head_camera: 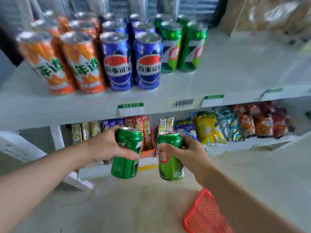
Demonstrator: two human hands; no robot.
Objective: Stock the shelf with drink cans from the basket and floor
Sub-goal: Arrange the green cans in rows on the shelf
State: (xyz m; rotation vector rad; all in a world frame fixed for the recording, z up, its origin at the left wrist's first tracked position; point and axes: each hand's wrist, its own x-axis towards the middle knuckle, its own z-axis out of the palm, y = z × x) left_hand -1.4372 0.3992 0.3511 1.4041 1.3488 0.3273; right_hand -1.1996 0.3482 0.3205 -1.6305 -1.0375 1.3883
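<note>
My left hand (107, 147) grips a green drink can (125, 158), upright and slightly tilted, below the front edge of the shelf (84, 105). My right hand (190, 150) grips a second green can (170, 162) just to its right. On the shelf above stand rows of orange cans (67, 64), blue cans (133, 64) and green cans (183, 46). The shelf surface to the right of the green rows is bare. A corner of the red mesh basket (203, 214) shows at the bottom right, partly hidden by my right forearm.
The lower shelf (252, 142) holds snack bags and small boxed packets. Price labels (131, 109) hang on the upper shelf's front edge. Pale floor (134, 207) lies below my arms. Blurred packaged goods (277, 17) sit at the top right.
</note>
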